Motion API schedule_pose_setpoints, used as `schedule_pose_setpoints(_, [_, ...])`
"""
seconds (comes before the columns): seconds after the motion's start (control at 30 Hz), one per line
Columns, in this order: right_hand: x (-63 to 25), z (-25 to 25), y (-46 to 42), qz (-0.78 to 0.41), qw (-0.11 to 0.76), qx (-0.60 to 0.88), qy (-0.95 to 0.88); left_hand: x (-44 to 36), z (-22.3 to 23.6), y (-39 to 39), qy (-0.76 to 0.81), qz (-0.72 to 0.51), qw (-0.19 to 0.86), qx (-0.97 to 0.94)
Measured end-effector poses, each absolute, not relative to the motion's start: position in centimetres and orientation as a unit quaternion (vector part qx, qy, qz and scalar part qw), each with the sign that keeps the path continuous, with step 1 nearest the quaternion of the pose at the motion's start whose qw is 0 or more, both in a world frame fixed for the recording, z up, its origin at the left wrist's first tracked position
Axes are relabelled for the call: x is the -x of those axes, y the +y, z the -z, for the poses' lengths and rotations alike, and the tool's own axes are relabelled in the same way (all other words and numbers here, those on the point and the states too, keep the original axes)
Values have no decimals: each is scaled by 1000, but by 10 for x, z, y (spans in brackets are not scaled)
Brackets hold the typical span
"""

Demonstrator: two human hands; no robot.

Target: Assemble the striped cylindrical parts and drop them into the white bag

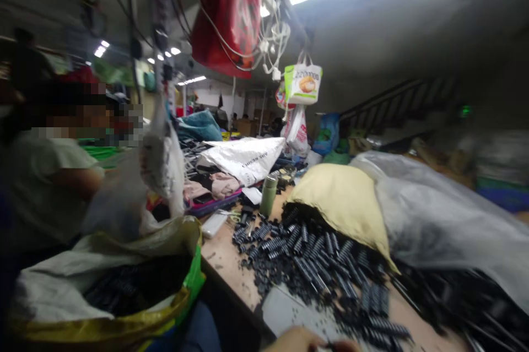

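Note:
At the bottom edge, my left hand (295, 339) is partly in view, its fingers bent in and pressed together. Close to its right, only a blurred bit of my right hand (347, 346) shows. A small dark piece (328, 346) sits between the two hands; its kind is too blurred to tell. Just beyond them lies a grey flat sheet (289, 313) scattered with tiny black bits. Black ribbed cylinders (318, 253) are heaped across the table (231, 269), with small black round parts (268, 277) among them.
An open sack (185, 308) of black pieces stands left. On the table are a yellow sack (343, 192), a green bottle (268, 196) and a white box (215, 223). Clear plastic (438, 220) covers the right. A co-worker (49, 181) sits left; a red bag (227, 21) hangs overhead.

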State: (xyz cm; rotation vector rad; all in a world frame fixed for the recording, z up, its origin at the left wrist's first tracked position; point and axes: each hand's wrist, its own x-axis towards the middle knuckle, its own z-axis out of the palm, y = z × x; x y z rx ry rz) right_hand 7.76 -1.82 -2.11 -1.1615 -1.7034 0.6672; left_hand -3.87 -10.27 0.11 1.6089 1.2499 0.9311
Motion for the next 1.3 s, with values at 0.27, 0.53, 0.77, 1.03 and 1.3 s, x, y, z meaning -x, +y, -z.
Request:
schedule_pose_setpoints(0.27, [-117, 22, -70, -322, 507, 469, -647, 28, 10, -81, 487, -346, 439, -672])
schedule_pose_setpoints(0.53, [-111, 29, -66, -301, 525, 457, -652, 30, 20, -61, 497, -341, 421, -678])
schedule_pose_setpoints(0.77, [-124, 30, -29, -280, 422, 504, -699, 39, 32, -42, 553, -392, 429, -597])
schedule_pose_setpoints(1.03, [-129, 32, 13, -344, 419, 579, -609, 32, 26, -28, 547, -405, 389, -621])
schedule_pose_setpoints(1.3, [-110, 33, -15, -487, 470, 527, -513, 24, 28, -36, 543, -362, 347, -673])
